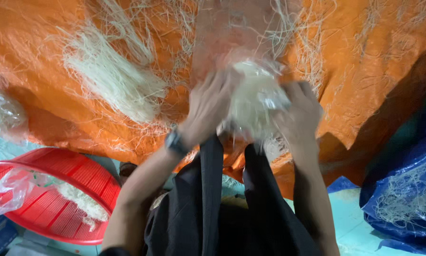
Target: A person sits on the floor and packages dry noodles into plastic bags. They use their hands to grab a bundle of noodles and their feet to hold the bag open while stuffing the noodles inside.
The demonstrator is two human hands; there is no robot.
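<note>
Over an orange tarp (pixel 365 61) strewn with noodle strands, left hand (pixel 208 106) and right hand (pixel 300 114) gripping a clear noodle bag (pixel 255 95).

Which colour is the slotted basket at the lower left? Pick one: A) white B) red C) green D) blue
B: the slotted basket is red; it holds some pale noodle strands and a clear plastic bag, beside the left forearm.

A clear plastic bag of pale noodles (pixel 255 95) sits mid-frame between both hands, while an empty crumpled clear bag (pixel 6 189) lies in the red basket (pixel 87 173) lower left.
</note>
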